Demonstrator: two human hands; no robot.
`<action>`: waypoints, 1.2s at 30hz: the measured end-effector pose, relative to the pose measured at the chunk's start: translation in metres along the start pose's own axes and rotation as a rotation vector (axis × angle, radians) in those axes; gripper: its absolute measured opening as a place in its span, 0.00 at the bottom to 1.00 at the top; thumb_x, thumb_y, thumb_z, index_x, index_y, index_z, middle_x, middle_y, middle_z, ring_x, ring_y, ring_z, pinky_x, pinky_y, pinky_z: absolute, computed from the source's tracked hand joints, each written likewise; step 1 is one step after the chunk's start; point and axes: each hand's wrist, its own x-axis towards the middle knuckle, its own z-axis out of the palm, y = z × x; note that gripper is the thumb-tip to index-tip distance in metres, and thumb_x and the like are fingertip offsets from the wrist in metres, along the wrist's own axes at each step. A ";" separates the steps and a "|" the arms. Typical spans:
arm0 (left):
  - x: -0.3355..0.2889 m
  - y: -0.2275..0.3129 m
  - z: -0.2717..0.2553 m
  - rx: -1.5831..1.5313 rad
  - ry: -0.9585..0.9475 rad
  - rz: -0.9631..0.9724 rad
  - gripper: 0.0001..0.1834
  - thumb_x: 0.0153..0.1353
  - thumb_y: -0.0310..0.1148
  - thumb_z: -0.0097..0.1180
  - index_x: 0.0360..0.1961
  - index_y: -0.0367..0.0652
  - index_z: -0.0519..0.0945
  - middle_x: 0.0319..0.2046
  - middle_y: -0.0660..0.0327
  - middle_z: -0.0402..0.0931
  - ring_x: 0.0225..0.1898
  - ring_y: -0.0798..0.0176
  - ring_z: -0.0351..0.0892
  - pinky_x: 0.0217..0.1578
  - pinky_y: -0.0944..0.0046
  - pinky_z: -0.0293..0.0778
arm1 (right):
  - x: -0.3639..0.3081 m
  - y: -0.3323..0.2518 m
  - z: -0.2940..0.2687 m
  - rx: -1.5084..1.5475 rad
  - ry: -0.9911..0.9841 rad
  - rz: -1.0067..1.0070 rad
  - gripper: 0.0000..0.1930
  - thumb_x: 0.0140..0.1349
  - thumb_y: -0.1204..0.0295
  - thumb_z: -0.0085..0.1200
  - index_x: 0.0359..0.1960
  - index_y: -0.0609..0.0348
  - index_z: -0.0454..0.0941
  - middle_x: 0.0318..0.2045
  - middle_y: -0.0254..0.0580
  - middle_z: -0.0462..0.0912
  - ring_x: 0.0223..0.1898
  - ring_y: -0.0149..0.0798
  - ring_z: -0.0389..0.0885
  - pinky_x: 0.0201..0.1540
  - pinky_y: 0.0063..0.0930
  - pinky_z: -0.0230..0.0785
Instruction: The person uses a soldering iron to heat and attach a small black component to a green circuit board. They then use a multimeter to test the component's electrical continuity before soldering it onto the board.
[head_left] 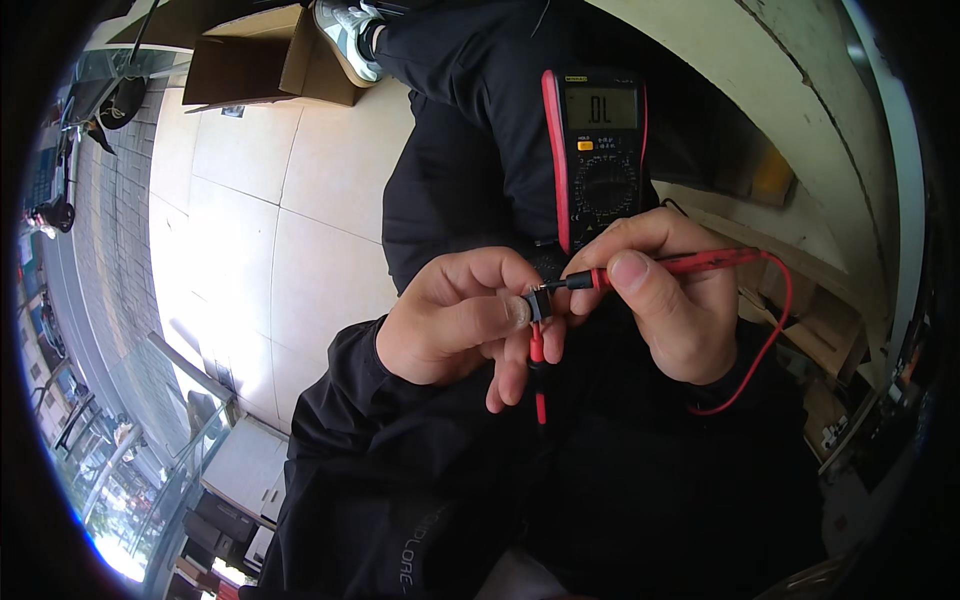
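My left hand pinches a small black block-shaped part between thumb and fingers. Small metal contacts show at its upper edge. Below it hangs a thin red-and-black piece, whose kind I cannot make out. A red test probe with a black collar lies in the grip of my right hand. Its metal tip meets the part's upper edge; whether it touches a contact is too small to tell. Just beyond my hands, a red-and-black digital multimeter leans against my dark-clothed legs, its screen lit.
The probe's red lead loops down past my right wrist. Far left, an open cardboard box stands on pale floor tiles beside a shoe. A pale table edge curves along the right, with cardboard under it.
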 end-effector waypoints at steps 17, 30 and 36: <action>-0.002 0.006 0.017 0.023 0.053 -0.024 0.10 0.68 0.18 0.42 0.46 0.27 0.73 0.36 0.45 0.82 0.24 0.63 0.85 0.21 0.69 0.81 | 0.009 -0.018 -0.009 -0.237 -0.204 -0.051 0.09 0.72 0.73 0.47 0.41 0.70 0.74 0.32 0.55 0.84 0.29 0.32 0.82 0.34 0.25 0.78; -0.005 0.006 0.023 0.097 0.056 -0.034 0.05 0.70 0.20 0.48 0.44 0.30 0.74 0.36 0.52 0.83 0.25 0.69 0.84 0.23 0.73 0.80 | 0.007 -0.006 -0.016 -0.013 -0.152 0.094 0.13 0.75 0.69 0.40 0.40 0.66 0.73 0.27 0.51 0.81 0.26 0.40 0.82 0.31 0.34 0.80; -0.004 0.009 0.027 0.118 0.063 -0.054 0.05 0.71 0.21 0.49 0.43 0.30 0.74 0.35 0.54 0.83 0.26 0.70 0.84 0.23 0.74 0.80 | 0.011 -0.012 -0.016 0.109 -0.149 0.185 0.09 0.73 0.73 0.49 0.39 0.68 0.78 0.34 0.48 0.85 0.31 0.31 0.82 0.36 0.26 0.78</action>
